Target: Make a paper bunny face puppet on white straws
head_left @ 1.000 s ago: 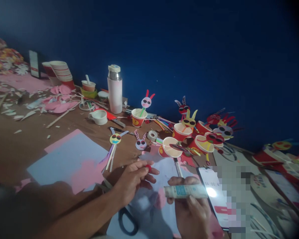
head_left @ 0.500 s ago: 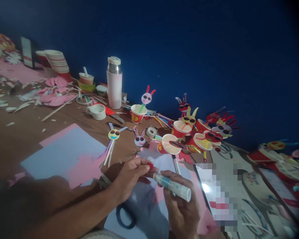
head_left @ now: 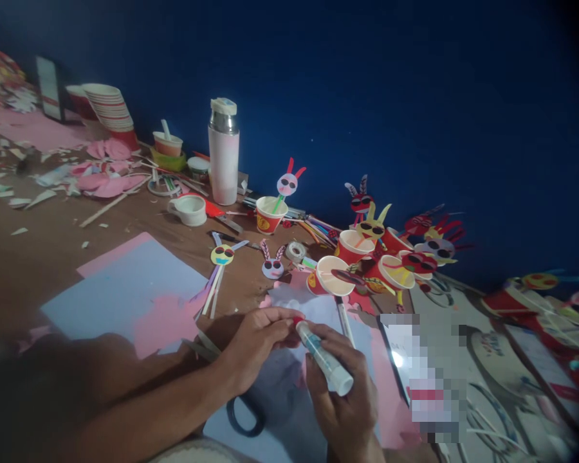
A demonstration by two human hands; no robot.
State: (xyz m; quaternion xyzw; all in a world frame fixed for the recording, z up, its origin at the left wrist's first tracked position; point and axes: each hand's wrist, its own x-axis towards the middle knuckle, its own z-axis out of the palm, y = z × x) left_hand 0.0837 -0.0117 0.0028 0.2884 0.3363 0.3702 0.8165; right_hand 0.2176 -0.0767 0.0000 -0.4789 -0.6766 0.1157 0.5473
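Observation:
Between the fingertips of my left hand (head_left: 263, 337) is a small red paper piece (head_left: 298, 321), pinched. My right hand (head_left: 350, 386) is closed round a glue stick (head_left: 324, 359) with a clear white barrel and blue label. The glue stick's tip is at the red piece and appears to touch it. Below the hands lie blue paper (head_left: 289, 418) and a pair of scissors, its dark handle (head_left: 244, 415) showing. A bunny-eared yellow paper face (head_left: 222, 255) on strips and a pale blue paper face (head_left: 273, 268) lie just beyond.
Paper cups (head_left: 330, 276) holding paper faces stand at the back right. A phone (head_left: 398, 360) lies right of my right hand. Behind are a white bottle (head_left: 224, 154), a tape roll (head_left: 296, 251) and a white cup (head_left: 191, 210). Blue sheets (head_left: 125, 283) and pink scraps (head_left: 164, 325) lie left.
The glue stick has swung steeper, and its tip has moved onto the red piece from just right of it. My right hand has turned with it. The view has shifted slightly.

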